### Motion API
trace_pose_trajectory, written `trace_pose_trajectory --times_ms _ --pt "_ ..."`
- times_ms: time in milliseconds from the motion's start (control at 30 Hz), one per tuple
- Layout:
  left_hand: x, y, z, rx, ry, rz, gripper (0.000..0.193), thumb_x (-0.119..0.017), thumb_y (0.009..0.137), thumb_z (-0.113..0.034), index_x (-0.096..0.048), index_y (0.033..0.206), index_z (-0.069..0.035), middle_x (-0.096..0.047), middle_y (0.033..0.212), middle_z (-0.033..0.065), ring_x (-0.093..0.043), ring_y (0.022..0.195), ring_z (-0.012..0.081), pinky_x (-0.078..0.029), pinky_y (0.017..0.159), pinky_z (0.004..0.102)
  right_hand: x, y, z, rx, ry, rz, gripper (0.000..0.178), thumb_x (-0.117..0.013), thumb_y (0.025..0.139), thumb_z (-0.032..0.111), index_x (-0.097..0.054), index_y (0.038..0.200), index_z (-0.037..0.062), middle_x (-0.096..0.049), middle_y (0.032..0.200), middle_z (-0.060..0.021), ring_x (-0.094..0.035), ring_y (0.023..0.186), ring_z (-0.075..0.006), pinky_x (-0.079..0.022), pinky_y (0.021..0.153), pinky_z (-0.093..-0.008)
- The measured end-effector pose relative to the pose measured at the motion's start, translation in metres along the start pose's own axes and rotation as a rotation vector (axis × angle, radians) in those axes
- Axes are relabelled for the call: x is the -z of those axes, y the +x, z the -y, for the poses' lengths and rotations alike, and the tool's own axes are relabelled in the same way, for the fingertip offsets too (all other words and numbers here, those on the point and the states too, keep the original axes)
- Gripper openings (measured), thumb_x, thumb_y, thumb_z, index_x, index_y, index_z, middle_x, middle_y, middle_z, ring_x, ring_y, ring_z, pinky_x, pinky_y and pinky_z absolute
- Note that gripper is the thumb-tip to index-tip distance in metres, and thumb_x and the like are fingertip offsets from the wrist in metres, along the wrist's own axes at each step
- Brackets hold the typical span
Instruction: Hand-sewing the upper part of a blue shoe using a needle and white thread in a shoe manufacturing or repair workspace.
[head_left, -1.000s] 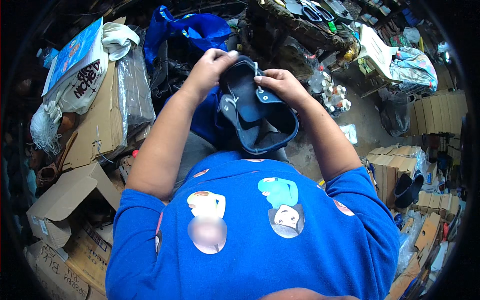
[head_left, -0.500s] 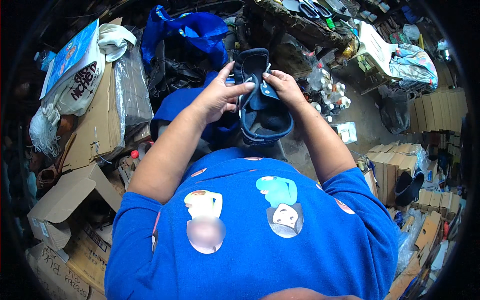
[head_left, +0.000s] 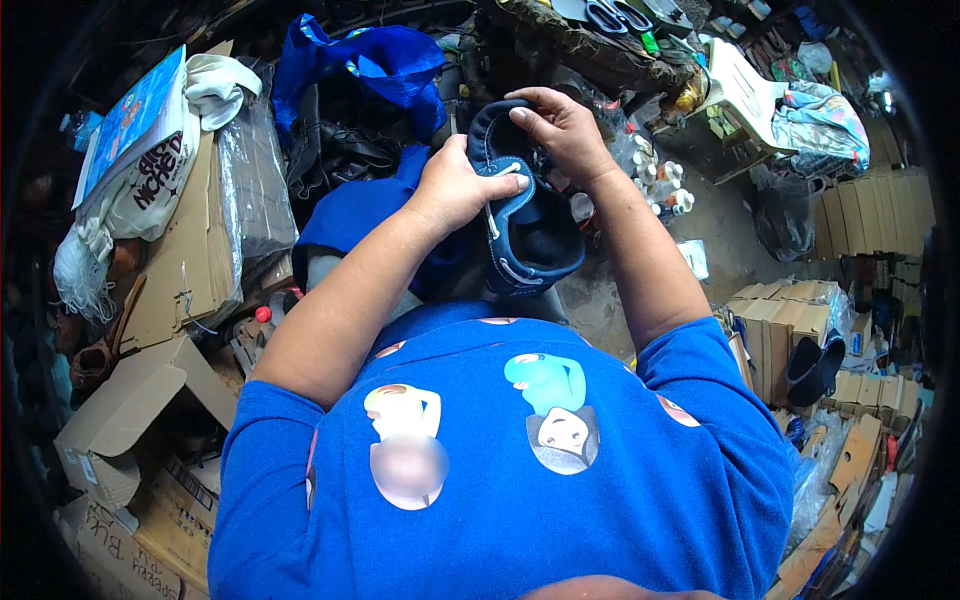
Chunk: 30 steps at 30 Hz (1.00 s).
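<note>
A dark navy shoe (head_left: 537, 262) with pale stitching and white lace is held above my lap, its opening facing up and its heel end toward me. My left hand (head_left: 462, 188) grips its left side, the thumb pressed on the laced eyelet flap (head_left: 516, 190). My right hand (head_left: 563, 130) pinches the far end of the shoe's tongue (head_left: 488, 128) between thumb and fingers. The sole and the fingers under the shoe are hidden.
A blue bag (head_left: 375, 75) with black material stands ahead to the left. Stacked flat cardboard (head_left: 190, 240) and an open carton (head_left: 140, 420) lie at the left. Several small bottles (head_left: 660, 185), a white chair (head_left: 735, 95) and bundled cardboard (head_left: 785, 320) are at the right.
My right hand has moved from the eyelet flap up to the tongue's far end. My left thumb has shifted onto the laced flap, and the shoe has turned slightly.
</note>
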<state>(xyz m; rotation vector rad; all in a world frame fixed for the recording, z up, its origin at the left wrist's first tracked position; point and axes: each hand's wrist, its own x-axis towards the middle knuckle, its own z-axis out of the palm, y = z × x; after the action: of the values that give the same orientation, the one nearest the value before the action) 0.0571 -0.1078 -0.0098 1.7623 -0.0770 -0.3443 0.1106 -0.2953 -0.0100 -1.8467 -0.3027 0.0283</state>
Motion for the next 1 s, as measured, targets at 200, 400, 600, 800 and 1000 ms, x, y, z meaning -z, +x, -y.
trace_pose_trajectory --times_ms 200,400,600,800,1000 --pt "-0.009 -0.001 -0.010 -0.017 0.457 -0.089 0.042 -0.075 0.071 -0.012 -0.053 0.105 -0.002 -0.066 0.094 0.0097 -0.064 0.084 0.0174 -0.052 0.075 0.0330 -0.008 0.008 0.023 0.192 -0.658 -0.200 0.029 -0.068 0.084 0.032 -0.068 0.098 0.0061 -0.065 0.089 -0.0167 -0.064 0.085 -0.0338 -0.051 0.075 -0.0386" --pt "0.010 0.001 0.008 0.064 -0.566 0.081 0.049 -0.073 0.077 -0.001 -0.046 0.117 0.003 -0.063 0.105 0.0140 -0.064 0.096 0.0195 -0.053 0.087 0.0328 0.021 -0.008 0.003 -0.535 0.299 0.181 0.076 -0.068 0.086 0.043 -0.038 0.142 0.0031 -0.057 0.126 -0.0095 -0.056 0.097 -0.0121 -0.049 0.075 -0.0252" --pt "0.040 0.014 0.029 -0.111 0.233 -0.099 0.071 -0.072 0.079 -0.018 -0.037 0.137 0.002 -0.048 0.131 0.0197 -0.060 0.103 0.0239 -0.050 0.090 0.0361 0.002 -0.032 0.003 -0.506 0.369 0.339 0.053 -0.070 0.083 0.022 -0.052 0.126 -0.0024 -0.065 0.110 -0.0077 -0.060 0.100 -0.0123 -0.046 0.092 -0.0269" --pt "0.054 0.026 -0.010 -0.353 0.285 -0.142 0.042 -0.073 0.084 -0.021 -0.059 0.118 -0.002 -0.066 0.101 0.0087 -0.062 0.088 0.0129 -0.050 0.080 0.0269 -0.007 -0.029 0.033 -0.431 0.229 0.263 0.054 -0.075 0.079 0.019 -0.054 0.121 -0.0072 -0.067 0.103 -0.0111 -0.065 0.088 -0.0138 -0.052 0.081 -0.0259" --pt "0.061 0.018 -0.012 -0.244 0.195 -0.169 0.023 -0.070 0.087 -0.020 -0.066 0.101 -0.001 -0.068 0.084 0.0009 -0.059 0.074 0.0053 -0.048 0.067 0.0213 -0.013 -0.033 0.046 -0.432 0.135 0.247 0.059 -0.080 0.077 0.024 -0.054 0.120 -0.0074 -0.067 0.097 -0.0085 -0.065 0.083 -0.0118 -0.053 0.077 -0.0244"
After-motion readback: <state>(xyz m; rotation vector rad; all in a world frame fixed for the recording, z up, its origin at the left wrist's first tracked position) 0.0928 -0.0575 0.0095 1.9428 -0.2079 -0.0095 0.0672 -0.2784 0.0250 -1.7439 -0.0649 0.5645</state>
